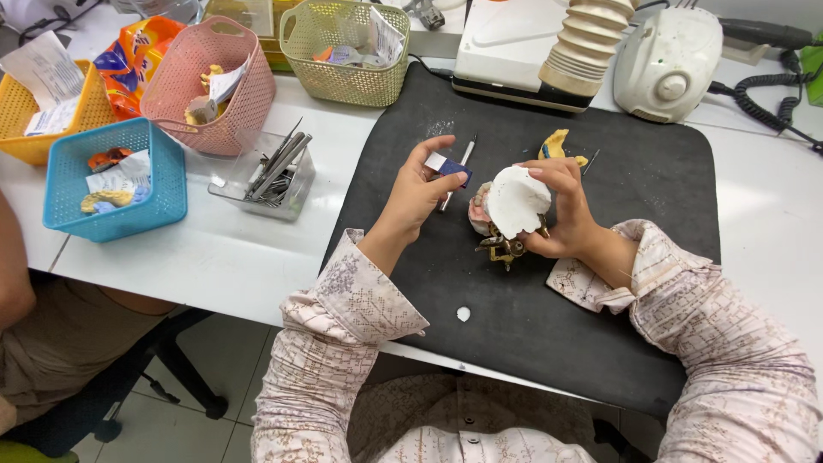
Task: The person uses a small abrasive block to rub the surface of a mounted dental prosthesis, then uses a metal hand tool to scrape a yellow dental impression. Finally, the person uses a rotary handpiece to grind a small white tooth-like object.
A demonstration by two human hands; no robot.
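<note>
My right hand (561, 204) grips a white plaster dental cast (516, 201) mounted on a small brass articulator (504, 247), held just above the black mat (549, 326). A pink wax or gum part (477, 214) shows at the cast's left side. My left hand (420, 190) pinches a small dark blue and white strip (447, 165) between thumb and forefinger, close to the left of the cast. A thin metal hand tool (459, 167) lies on the mat behind my left hand. A yellow cast piece (555, 143) lies behind my right hand.
A clear tray of metal instruments (273, 171) stands left of the mat. Blue (116, 180), pink (210, 81), orange (34, 116) and green (347, 51) baskets line the back left. White machines (669, 60) and a ribbed hose (591, 43) sit behind. Another person's arm (13, 274) is at left. A white crumb (463, 314) lies on the mat.
</note>
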